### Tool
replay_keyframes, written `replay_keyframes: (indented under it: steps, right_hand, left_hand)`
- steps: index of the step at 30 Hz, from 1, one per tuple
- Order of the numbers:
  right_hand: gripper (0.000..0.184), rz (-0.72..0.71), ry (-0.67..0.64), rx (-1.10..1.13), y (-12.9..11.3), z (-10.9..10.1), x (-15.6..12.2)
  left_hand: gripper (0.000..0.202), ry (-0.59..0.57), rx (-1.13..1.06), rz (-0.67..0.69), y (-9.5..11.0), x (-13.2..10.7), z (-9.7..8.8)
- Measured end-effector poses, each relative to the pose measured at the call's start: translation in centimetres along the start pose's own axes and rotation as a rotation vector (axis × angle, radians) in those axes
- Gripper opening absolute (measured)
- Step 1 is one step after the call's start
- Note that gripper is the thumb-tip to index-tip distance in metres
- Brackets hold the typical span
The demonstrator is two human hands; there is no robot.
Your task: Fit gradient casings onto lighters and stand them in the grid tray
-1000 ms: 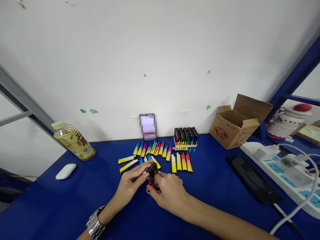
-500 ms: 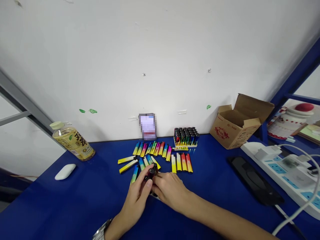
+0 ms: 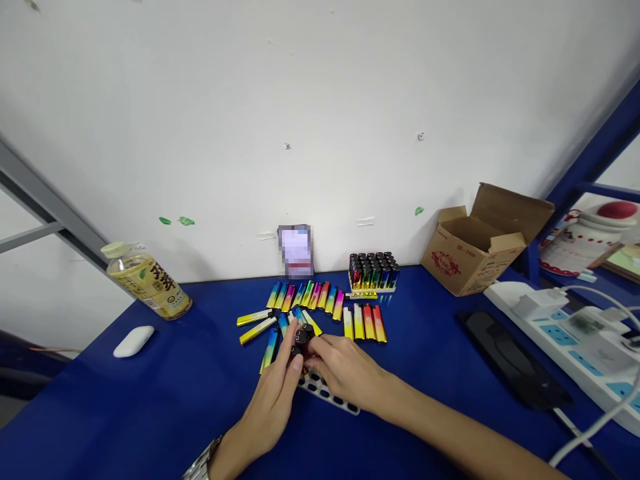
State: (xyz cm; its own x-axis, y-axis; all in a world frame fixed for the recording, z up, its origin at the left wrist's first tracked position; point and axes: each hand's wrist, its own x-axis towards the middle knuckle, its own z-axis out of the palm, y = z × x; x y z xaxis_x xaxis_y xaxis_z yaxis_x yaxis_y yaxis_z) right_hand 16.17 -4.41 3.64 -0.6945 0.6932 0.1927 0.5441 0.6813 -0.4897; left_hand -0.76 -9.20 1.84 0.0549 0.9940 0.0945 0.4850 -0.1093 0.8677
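My left hand [image 3: 277, 393] and my right hand [image 3: 345, 373] meet over a small cluster of dark-capped lighters [image 3: 301, 339], fingers pinched around it from both sides. Under the hands lies a pale tray with rows of round holes [image 3: 330, 395], flat on the blue table [image 3: 150, 400]. Just beyond the hands, several rainbow-coloured lighters [image 3: 307, 297] lie loose in rows. A full tray of upright lighters [image 3: 373, 272] stands behind them near the wall.
A tea bottle [image 3: 147, 280] and a white mouse-like case [image 3: 133, 341] sit at the left. An open cardboard box [image 3: 483, 243], a black flat device [image 3: 515, 365] and a white power strip [image 3: 570, 333] with cables fill the right side.
My left hand slid nearer and lower along the cluster. The holed tray has come into view beneath my right hand, which shifted slightly right.
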Motion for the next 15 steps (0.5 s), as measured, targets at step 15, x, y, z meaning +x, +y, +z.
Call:
replay_keyframes:
  steps: [15]
  right_hand:
    - [0.018, -0.009, -0.003, -0.047, -0.3, -0.4, -0.1]
  left_hand:
    - [0.048, 0.06, -0.034, -0.176, 2.6, 2.4, 0.0]
